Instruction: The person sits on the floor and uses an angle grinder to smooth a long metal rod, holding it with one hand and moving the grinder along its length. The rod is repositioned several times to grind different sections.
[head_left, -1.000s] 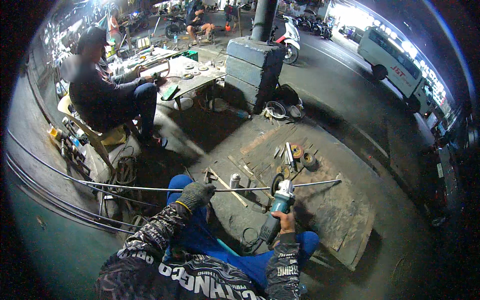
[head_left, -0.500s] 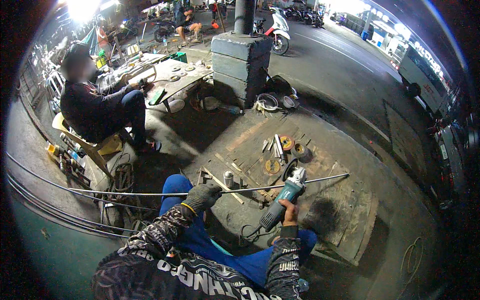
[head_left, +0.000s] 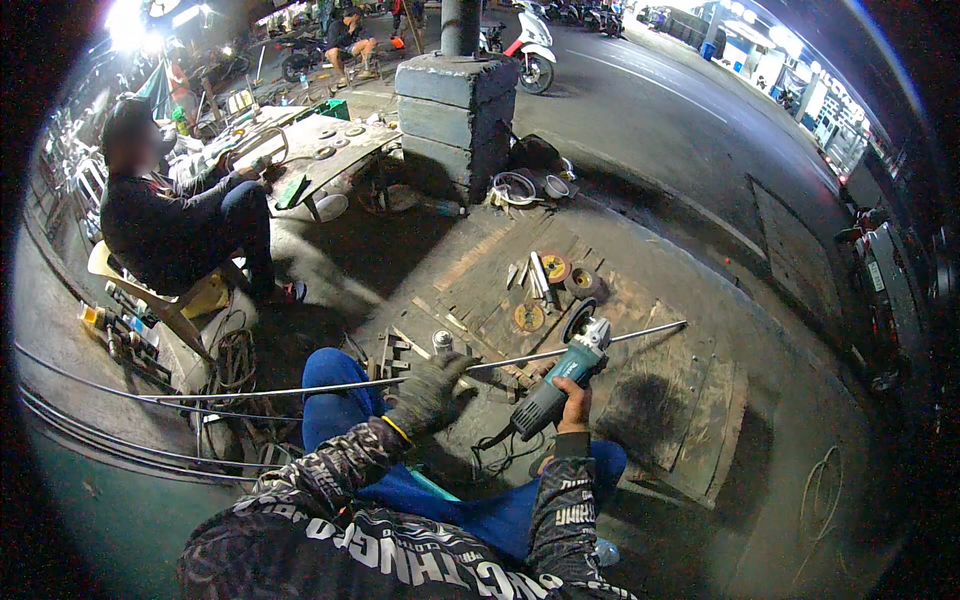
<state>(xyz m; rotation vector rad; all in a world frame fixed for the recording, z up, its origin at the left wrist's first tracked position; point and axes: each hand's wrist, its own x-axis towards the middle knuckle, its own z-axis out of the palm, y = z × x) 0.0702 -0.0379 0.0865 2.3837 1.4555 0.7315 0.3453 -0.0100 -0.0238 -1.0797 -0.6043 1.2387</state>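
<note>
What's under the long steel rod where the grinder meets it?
Under the long steel rod lie wooden boards with scrap pieces and loose grinding discs beyond. The angle grinder in the right hand hides the contact spot; the gloved left hand covers the rod farther left.

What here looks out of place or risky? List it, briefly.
The right hand gripping the angle grinder is bare, while the left hand on the long metal rod is gloved. Spare discs lie loose on the boards.
</note>
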